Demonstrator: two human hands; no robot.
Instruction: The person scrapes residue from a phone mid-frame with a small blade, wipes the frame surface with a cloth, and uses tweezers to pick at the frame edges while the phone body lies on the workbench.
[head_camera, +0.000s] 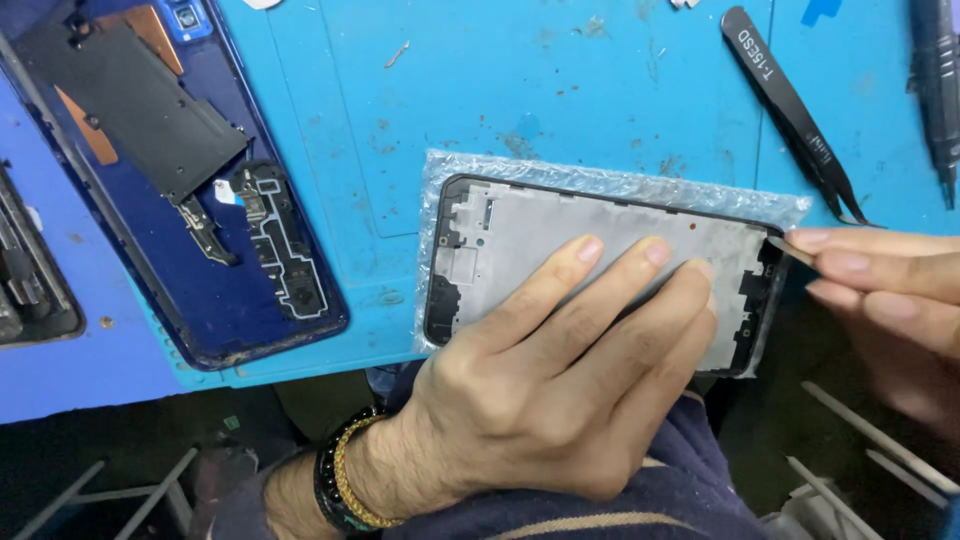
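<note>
1. Pressing flat with my left hand (560, 370), fingers spread and open, I pin the grey metal phone mid-frame with the black plastic border (520, 235) down on the crinkled sheet of clear bubble wrap (620, 182), which lies on the blue work mat (450, 80). The frame sits directly under that palm and fingertips, at the near edge of the mat.
2. My right hand (890, 290) is at the frame's far-right short end, fingers pinched together on a thin pointed tool (780, 243) whose tip meets the upper corner of the border. Only that short tip shows, so I cannot tell what kind of tool it is.
3. To do this well, I judge the left hand should keep even, downward weight near the right end, so the frame does not skate on the slippery wrap.
4. The tip is best kept shallow and along the border (a steep angle could gouge the plastic or slip toward my left fingertips just beside it).
5. The black pointed tweezers (795, 115) lie beyond my right hand.
6. The opened dark-blue phone back housing with its black inner plates (180, 190) lies well to the left of my left hand, apart from the frame.
</note>
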